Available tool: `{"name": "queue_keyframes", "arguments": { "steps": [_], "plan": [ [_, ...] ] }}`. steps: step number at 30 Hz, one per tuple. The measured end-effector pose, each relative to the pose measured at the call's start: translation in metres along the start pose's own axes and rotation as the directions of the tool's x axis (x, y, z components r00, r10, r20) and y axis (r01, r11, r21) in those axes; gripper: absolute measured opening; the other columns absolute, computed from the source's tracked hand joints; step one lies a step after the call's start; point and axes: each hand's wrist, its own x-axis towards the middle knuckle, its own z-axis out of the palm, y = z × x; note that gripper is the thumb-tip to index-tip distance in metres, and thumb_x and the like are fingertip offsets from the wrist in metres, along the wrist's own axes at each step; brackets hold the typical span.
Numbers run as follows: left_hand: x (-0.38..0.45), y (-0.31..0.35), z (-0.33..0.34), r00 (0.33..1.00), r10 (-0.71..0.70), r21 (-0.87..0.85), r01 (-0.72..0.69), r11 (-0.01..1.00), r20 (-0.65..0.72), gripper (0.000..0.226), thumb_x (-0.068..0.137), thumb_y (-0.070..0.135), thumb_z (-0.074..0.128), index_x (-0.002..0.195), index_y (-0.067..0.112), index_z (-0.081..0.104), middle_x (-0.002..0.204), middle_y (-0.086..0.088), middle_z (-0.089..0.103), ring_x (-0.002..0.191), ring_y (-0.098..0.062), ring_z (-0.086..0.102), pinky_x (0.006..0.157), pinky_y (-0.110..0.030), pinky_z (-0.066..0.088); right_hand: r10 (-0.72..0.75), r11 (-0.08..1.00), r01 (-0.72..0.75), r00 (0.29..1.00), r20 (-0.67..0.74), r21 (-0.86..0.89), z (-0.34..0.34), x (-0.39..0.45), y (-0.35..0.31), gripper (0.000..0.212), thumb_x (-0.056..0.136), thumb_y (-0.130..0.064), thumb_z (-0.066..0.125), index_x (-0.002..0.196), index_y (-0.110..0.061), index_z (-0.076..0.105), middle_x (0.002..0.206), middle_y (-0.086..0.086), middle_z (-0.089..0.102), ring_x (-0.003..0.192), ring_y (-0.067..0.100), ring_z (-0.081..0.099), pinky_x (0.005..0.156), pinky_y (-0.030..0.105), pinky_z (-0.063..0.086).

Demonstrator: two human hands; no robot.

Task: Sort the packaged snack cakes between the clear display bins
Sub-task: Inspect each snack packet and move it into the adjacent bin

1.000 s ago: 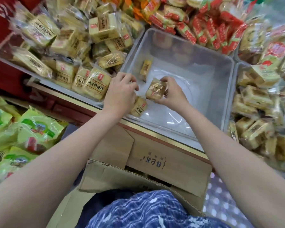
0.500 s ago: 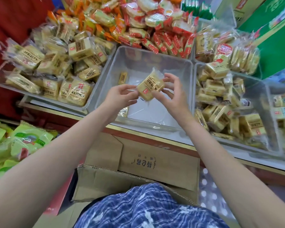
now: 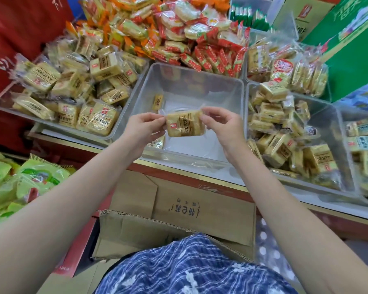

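A: So, what is on the far left?

B: A clear plastic bin on the left (image 3: 0,105), heaped with flat yellow snack cakes in see-through wrappers (image 3: 102,122).

A: And next to it?

B: The clear plastic bin in the middle (image 3: 232,98). It is nearly bare. I see one small yellow cake standing near the back (image 3: 157,102) and another one lying near the front (image 3: 157,143), partly hidden by the left hand.

A: What are the hands doing?

B: They hold one square yellow snack cake in a clear wrapper (image 3: 185,124) up in the air, over the middle bin. The left hand (image 3: 143,129) pinches its left edge with finger and thumb. The right hand (image 3: 223,126) pinches its right edge the same way. Fingers are clamped on the wrapper on both sides.

A: And on the right?

B: A clear plastic bin on the right (image 3: 336,115), piled with yellow cakes in smaller packs (image 3: 280,145).

A: Is the job almost done?

B: I think so for the middle bin. Most cakes look moved out already. The held cake has no bin yet, and the two little ones are left. I cannot tell which bin it belongs in.
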Motion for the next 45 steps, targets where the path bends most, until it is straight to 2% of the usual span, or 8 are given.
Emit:
{"name": "queue_keyframes", "arguments": {
  "steps": [6, 14, 20, 24, 27, 31, 38, 45],
  "plan": [
    [0.002, 0.008, -0.007, 0.999, 0.036, 0.126, -0.036, 0.991, 0.003, 0.012, 0.091, 0.005, 0.059, 0.08, 0.009, 0.06, 0.08, -0.004, 0.063, 0.073, -0.012, 0.061, 0.068, -0.018, 0.055, 0.012, 0.992, -0.004, 0.998, 0.058, -0.125, -0.005, 0.003, -0.01, 0.014, 0.084, -0.004, 0.068, 0.084, -0.018, 0.07, 0.079, 0.001, 0.068, 0.066, 0.008, 0.059, 0.066, 0.019, 0.049],
    [0.005, 0.011, 0.003, 0.999, -0.026, 0.1, 0.023, 0.995, 0.03, 0.016, 0.093, 0.004, 0.056, 0.078, 0.01, 0.058, 0.081, -0.006, 0.063, 0.069, -0.014, 0.062, 0.06, -0.018, 0.055, 0.112, 0.992, -0.113, 0.994, 0.016, 0.052, -0.007, 0.008, -0.012, 0.008, 0.087, -0.001, 0.063, 0.088, -0.01, 0.064, 0.078, 0.002, 0.063, 0.069, 0.008, 0.058, 0.067, 0.02, 0.049],
    [0.009, 0.012, 0.015, 0.998, -0.049, 0.038, 0.05, 0.998, -0.035, 0.013, 0.094, 0.003, 0.054, 0.082, 0.008, 0.056, 0.082, -0.006, 0.058, 0.069, -0.013, 0.057, 0.057, -0.015, 0.053, 0.317, 0.94, -0.334, 0.93, 0.185, 0.072, -0.024, 0.0, -0.003, 0.004, 0.086, -0.003, 0.063, 0.086, -0.003, 0.059, 0.079, 0.008, 0.061, 0.07, 0.017, 0.062, 0.071, 0.025, 0.057],
    [0.008, 0.009, 0.027, 0.988, -0.154, -0.036, 0.155, 0.987, 0.03, 0.025, 0.093, 0.006, 0.056, 0.118, 0.003, 0.053, 0.106, -0.009, 0.059, 0.09, -0.017, 0.059, 0.081, -0.027, 0.053, 0.28, 0.946, -0.285, 0.959, 0.051, 0.153, -0.024, 0.0, 0.005, 0.012, 0.088, 0.004, 0.06, 0.08, -0.004, 0.054, 0.079, 0.01, 0.06, 0.066, 0.014, 0.063, 0.069, 0.019, 0.056],
    [0.002, 0.011, 0.032, 0.937, -0.309, -0.024, 0.317, 0.948, 0.161, 0.033, 0.094, 0.019, 0.058, 0.121, 0.002, 0.052, 0.11, -0.009, 0.055, 0.096, -0.025, 0.06, 0.079, -0.036, 0.057, 0.154, 0.988, -0.154, 0.987, -0.042, -0.01, -0.027, 0.002, 0.007, 0.015, 0.091, 0.0, 0.058, 0.079, -0.008, 0.053, 0.078, 0.007, 0.061, 0.065, 0.009, 0.063, 0.07, 0.02, 0.056],
    [0.003, 0.012, 0.033, 0.94, -0.277, -0.146, 0.308, 0.94, 0.201, 0.027, 0.093, 0.006, 0.056, 0.117, -0.005, 0.05, 0.103, -0.017, 0.061, 0.086, -0.021, 0.065, 0.074, -0.024, 0.058, 0.033, 0.991, -0.043, 0.996, -0.08, -0.124, -0.03, 0.001, 0.001, 0.017, 0.092, -0.006, 0.058, 0.078, -0.014, 0.053, 0.078, 0.001, 0.062, 0.067, 0.005, 0.06, 0.075, 0.023, 0.053],
    [0.003, 0.008, 0.035, 0.97, -0.221, 0.008, 0.221, 0.975, 0.098, 0.013, 0.086, -0.009, 0.058, 0.099, -0.005, 0.06, 0.088, -0.016, 0.068, 0.078, -0.017, 0.069, 0.071, -0.019, 0.057, 0.156, 0.981, -0.153, 0.988, -0.017, 0.121, -0.029, -0.008, 0.004, 0.005, 0.089, -0.007, 0.063, 0.094, -0.01, 0.062, 0.101, 0.011, 0.066, 0.079, 0.019, 0.072, 0.078, 0.026, 0.057],
    [-0.001, 0.007, 0.033, 0.991, -0.098, 0.18, 0.08, 0.98, 0.095, 0.01, 0.087, -0.009, 0.058, 0.081, -0.002, 0.061, 0.079, -0.014, 0.066, 0.064, -0.012, 0.07, 0.062, -0.014, 0.055, 0.21, 0.959, -0.191, 0.975, -0.072, 0.209, -0.032, -0.009, 0.002, 0.01, 0.087, 0.007, 0.059, 0.085, -0.002, 0.062, 0.083, 0.011, 0.068, 0.07, 0.017, 0.071, 0.076, 0.024, 0.058]
  ]
}}
